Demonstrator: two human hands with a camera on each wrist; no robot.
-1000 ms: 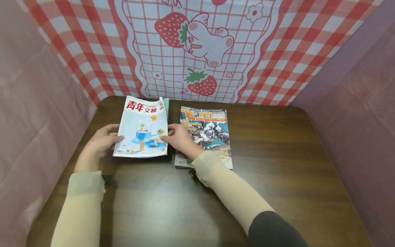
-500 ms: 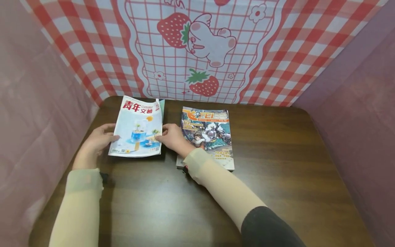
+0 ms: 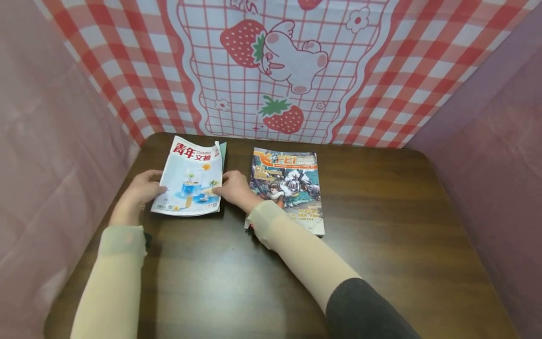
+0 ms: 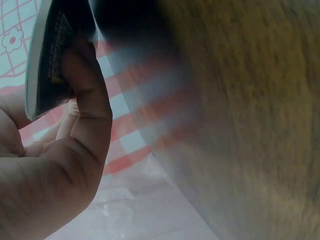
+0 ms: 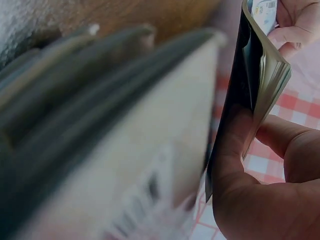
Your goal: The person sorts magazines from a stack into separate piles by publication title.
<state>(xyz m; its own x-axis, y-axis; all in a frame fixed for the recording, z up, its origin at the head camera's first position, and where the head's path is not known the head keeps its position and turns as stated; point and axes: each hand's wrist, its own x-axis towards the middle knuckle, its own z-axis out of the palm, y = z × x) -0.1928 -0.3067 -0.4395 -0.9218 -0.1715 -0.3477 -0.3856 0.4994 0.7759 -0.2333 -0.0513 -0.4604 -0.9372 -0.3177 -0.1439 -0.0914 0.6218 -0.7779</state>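
A white and blue magazine [image 3: 192,172], with red Chinese characters and a beach picture, is held between both hands. My left hand [image 3: 141,190] pinches its left edge, thumb on the cover. At the right edge, my right hand [image 3: 238,189] grips it likewise. In the left wrist view, fingers curl under the dark back cover [image 4: 47,80], raised off the tabletop. The right wrist view shows the page edges [image 5: 272,75] slightly fanned between thumb and fingers. Right of it lies a colourful comic-style magazine [image 3: 292,188], its lower left part hidden by my right forearm.
Several magazines are stacked under the colourful one, their spines [image 5: 95,95] blurred and close in the right wrist view. The brown wooden table [image 3: 381,245] extends right and toward me. A red-and-white checked cloth [image 3: 377,89] hangs behind it, with pink cloth [image 3: 55,141] at the left.
The white and blue magazine has shifted left, away from the colourful one, with both hands still on it. The head view has swung slightly left. The colourful magazine stays put on the table.
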